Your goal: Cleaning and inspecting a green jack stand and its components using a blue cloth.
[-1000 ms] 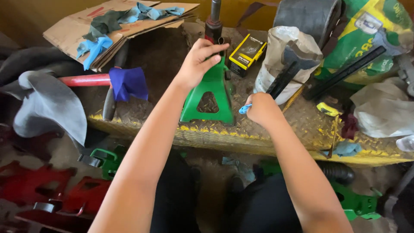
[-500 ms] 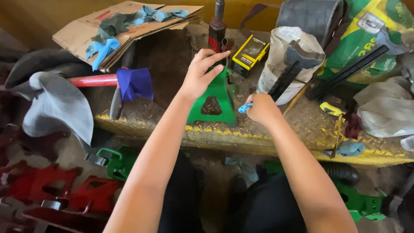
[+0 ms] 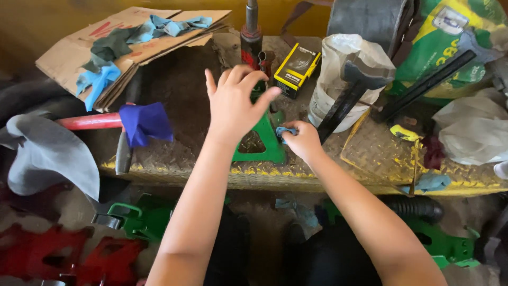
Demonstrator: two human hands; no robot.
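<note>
Hands (image 3: 238, 103) grip triangular green metal stand (image 3: 264, 143), crumpled blue rag (image 3: 286, 131).

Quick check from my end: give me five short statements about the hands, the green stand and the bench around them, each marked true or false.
1. The left hand rests on top of the green stand. True.
2. The right hand holds a small blue cloth against the stand. True.
3. The yellow and black box lies on the floor under the bench. False: it sits on the bench top, behind the stand.
4. A purple cloth is wrapped on a red handle left of the stand. True.
5. The flattened cardboard is bare. False: blue and grey rags lie on it.
</note>
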